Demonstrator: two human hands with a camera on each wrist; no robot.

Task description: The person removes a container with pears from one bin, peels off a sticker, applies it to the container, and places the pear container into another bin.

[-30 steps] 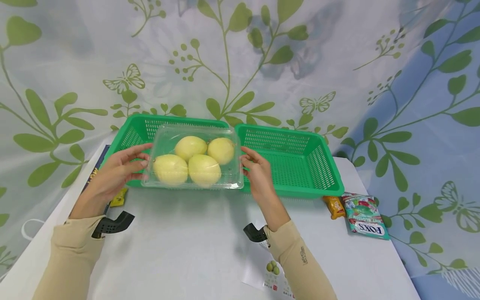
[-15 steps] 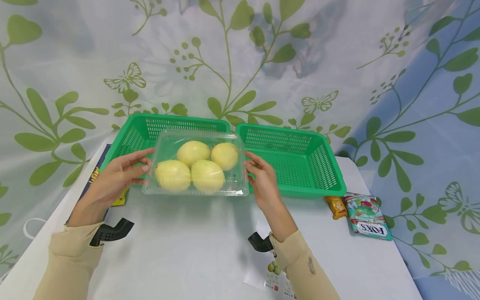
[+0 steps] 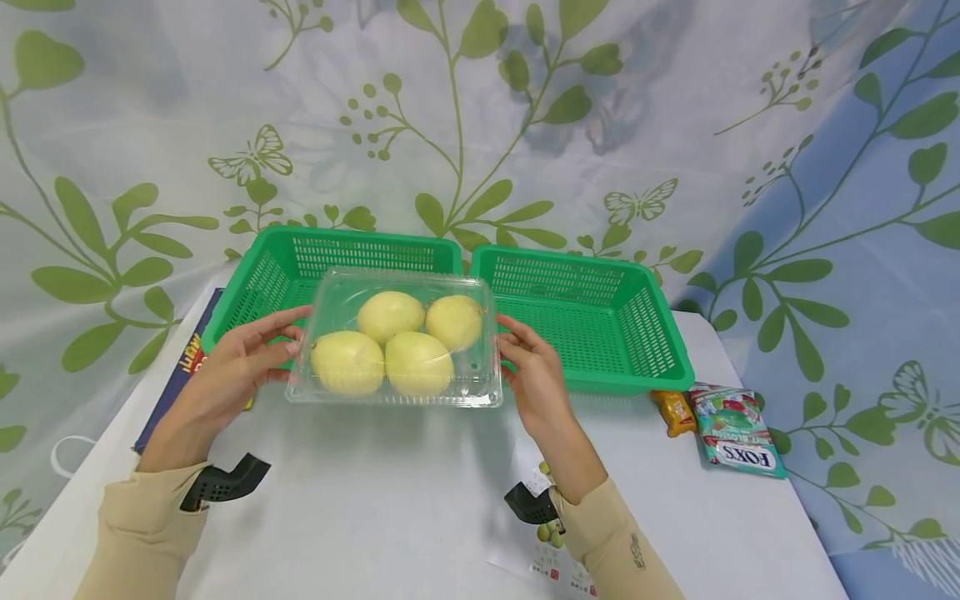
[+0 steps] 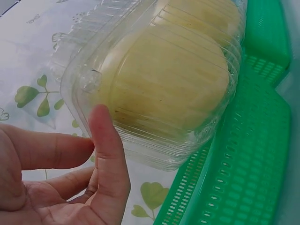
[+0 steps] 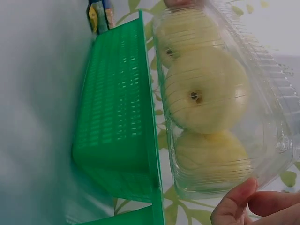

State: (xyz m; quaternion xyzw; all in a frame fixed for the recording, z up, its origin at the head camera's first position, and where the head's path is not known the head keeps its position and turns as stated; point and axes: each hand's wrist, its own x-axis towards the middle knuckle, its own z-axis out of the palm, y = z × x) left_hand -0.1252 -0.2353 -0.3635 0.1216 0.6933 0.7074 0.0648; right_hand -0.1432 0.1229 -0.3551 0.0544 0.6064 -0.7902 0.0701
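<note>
Left hand (image 3: 232, 364): fingers nearly closed, pinching left edge of clear container (image 3: 476, 385). Container, four yellow fruits (image 3: 420, 364) inside, held up in front of green baskets (image 3: 577, 342). Right hand (image 3: 536, 367): fingers nearly closed, pinching right edge. Far right: orange packet (image 3: 676, 414), teal bag (image 3: 733, 427) on tabletop (image 3: 360, 517).

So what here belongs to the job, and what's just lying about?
Job: left hand, right hand, clear plastic box, four round yellow fruits; probably two green plastic baskets.

Lying about, apparently: teal plastic packet, small orange packet, navy package, white printed sheet.
</note>
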